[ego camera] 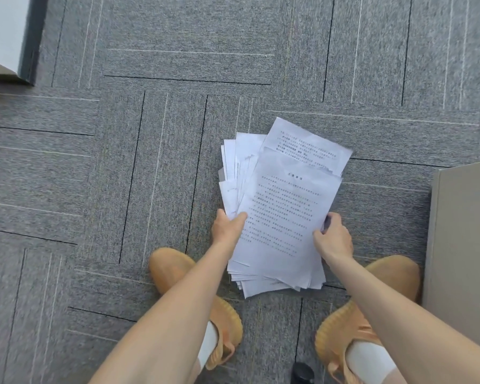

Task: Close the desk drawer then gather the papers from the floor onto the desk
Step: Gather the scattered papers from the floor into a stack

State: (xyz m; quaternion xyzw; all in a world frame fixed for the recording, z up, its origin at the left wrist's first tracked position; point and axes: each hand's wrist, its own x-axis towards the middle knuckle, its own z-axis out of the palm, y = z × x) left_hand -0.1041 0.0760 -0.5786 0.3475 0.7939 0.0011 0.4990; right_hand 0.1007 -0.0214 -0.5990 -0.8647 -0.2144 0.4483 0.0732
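We're looking straight down at a gray carpet floor (150, 162) w/ a loose stack of papers (281, 206) in the center-right of the frame, printed sheets fanned unevenly, the top page skewed vs. the ones under it. Our left hand (227, 227) grips the stack's left edge, thumb on top of the upper sheet, fingers hidden beneath. Our right hand (334, 236) pinches the right edge, fingers curled over the paper margin. So the stack sits between both hands, its near end down toward our orange shoes (225, 309), its far end pointing to the upper part of the frame. We can't tell whether the papers are lifted off the carpet or resting on it; the lower corners lie over the floor just between the shoes. A beige cabinet side (463, 245) stands at the right edge of the frame, near the right hand but apart from it. A white panel (0, 29) shows in the upper left corner.
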